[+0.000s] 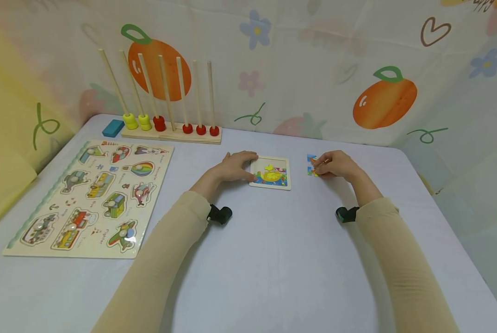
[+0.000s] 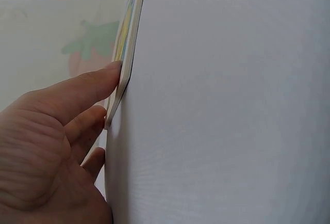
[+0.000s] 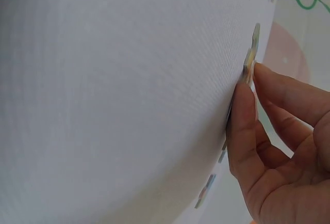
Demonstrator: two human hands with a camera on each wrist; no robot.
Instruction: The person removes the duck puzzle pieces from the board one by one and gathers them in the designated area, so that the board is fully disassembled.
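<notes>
A small square puzzle board (image 1: 270,186) with a wooden rim lies flat, a yellow and blue picture partly filling it. My left hand (image 1: 234,167) grips its left side, thumb at the lower corner and a finger at the upper one; in the left wrist view the left hand (image 2: 56,126) has its thumb on the rim of the board (image 2: 135,33). To the right of the board, my right hand (image 1: 336,165) pinches a small puzzle piece among colourful pieces (image 1: 310,158). The right wrist view shows the right hand (image 3: 289,141) with thumb and finger at a piece (image 3: 249,61).
On the left lies a large vehicle peg puzzle (image 1: 144,222). Behind it stand a wooden bead stacker (image 1: 171,134) with yellow and red beads and a blue block (image 1: 113,128). A loose piece (image 3: 205,191) lies near my right hand. A printed curtain hangs behind the white table (image 1: 273,259).
</notes>
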